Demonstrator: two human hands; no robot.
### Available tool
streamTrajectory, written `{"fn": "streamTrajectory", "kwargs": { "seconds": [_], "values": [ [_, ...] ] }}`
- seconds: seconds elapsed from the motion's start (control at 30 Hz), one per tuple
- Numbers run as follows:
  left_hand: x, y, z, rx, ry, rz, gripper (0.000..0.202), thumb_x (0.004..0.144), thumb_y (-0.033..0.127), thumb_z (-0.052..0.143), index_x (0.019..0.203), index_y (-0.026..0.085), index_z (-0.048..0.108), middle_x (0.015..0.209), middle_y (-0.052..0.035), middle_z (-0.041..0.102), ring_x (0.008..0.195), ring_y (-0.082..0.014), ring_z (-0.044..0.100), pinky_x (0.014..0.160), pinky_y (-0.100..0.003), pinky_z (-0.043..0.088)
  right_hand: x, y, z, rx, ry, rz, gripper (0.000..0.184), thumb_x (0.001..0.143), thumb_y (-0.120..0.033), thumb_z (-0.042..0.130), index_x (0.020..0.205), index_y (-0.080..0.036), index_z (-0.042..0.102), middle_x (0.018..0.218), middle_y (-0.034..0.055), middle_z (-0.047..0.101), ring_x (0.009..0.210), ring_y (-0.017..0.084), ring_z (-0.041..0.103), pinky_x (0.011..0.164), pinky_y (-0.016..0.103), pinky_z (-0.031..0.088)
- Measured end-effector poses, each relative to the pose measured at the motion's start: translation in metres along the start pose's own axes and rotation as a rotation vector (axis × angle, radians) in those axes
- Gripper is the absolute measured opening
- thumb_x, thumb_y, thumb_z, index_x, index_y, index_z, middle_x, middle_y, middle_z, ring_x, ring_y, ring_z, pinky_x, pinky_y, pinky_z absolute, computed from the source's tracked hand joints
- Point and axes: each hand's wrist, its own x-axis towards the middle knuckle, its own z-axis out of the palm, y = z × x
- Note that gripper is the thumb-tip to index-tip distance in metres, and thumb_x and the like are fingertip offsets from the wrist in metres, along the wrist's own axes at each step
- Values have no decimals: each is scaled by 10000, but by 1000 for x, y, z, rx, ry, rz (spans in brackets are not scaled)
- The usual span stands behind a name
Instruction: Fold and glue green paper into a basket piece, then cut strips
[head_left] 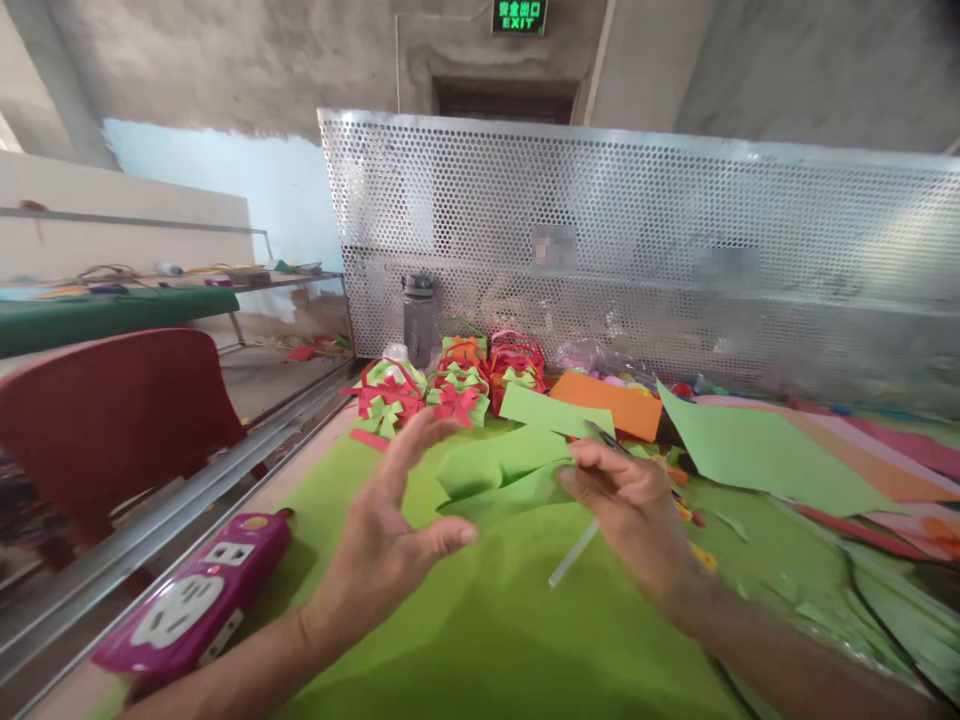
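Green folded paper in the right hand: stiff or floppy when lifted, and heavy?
Probably light and fairly floppy: the green folded paper is a thin sheet, and the right hand pinches one edge with fingertips. Its creases likely lend some stiffness. Flat, it seems unlikely to roll.

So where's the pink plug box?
In the head view, the pink power strip lies at the lower left, on the table edge, just left of the left hand, near the red chair.
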Motion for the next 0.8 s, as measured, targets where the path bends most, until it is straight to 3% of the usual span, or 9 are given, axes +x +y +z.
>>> {"fn": "streamTrajectory", "kwargs": {
  "seconds": [0.07, 0.17, 0.23, 0.3, 0.4, 0.6, 0.8],
  "values": [
    [-1, 0, 5, -115, -63, -72, 691, 705, 554, 646, 1272, 199, 474, 1184, -151, 607, 1103, -308, 564, 832, -434, 532, 2, 3, -1, 86, 35, 77, 164, 746, -320, 620, 656, -191, 570, 611, -28, 452, 602, 127, 412, 545, 243, 364],
    [-1, 6, 9, -347, -174, -195, 315, 762, 439, 641, 945, 185, 660, 877, -77, 699, 818, -233, 659, 655, -333, 556, 3, 11, -1, 204, 40, 152, 175, 729, -340, 643, 671, -189, 577, 602, -35, 396, 598, 118, 344, 529, 234, 326],
    [-1, 10, 10, -460, -189, -336, 226, 734, 394, 668, 731, 170, 641, 647, -12, 647, 626, -166, 615, 588, -285, 523, 2, 16, 0, 259, 26, 179, 188, 725, -348, 655, 664, -186, 582, 600, -37, 386, 600, 115, 329, 537, 233, 319],
    [-2, 13, 10, -493, -134, -499, 257, 662, 380, 721, 647, 168, 577, 522, 41, 546, 521, -119, 530, 532, -248, 479, 1, 20, 2, 309, 18, 203, 200, 720, -353, 667, 654, -184, 583, 600, -39, 391, 601, 111, 328, 554, 232, 324],
    [-4, 15, 12, -501, -56, -628, 337, 571, 406, 765, 672, 174, 541, 507, 66, 485, 510, -106, 473, 493, -225, 422, -1, 23, 3, 370, 7, 226, 197, 710, -357, 684, 667, -185, 597, 614, -39, 412, 615, 108, 338, 587, 232, 332],
    [-4, 18, 14, -459, -87, -660, 345, 596, 465, 716, 592, 188, 510, 477, 74, 393, 501, -102, 400, 502, -232, 376, -3, 20, 3, 332, 11, 196, 178, 712, -346, 685, 676, -192, 603, 639, -31, 432, 642, 114, 366, 599, 230, 347],
    [-5, 11, 9, -273, -21, -702, 359, 589, 498, 706, 547, 183, 538, 583, 26, 502, 605, -140, 477, 568, -236, 420, -3, 9, 6, 215, 2, 128, 186, 729, -309, 650, 637, -176, 557, 580, -46, 387, 562, 94, 323, 512, 217, 297]
  ]
}}
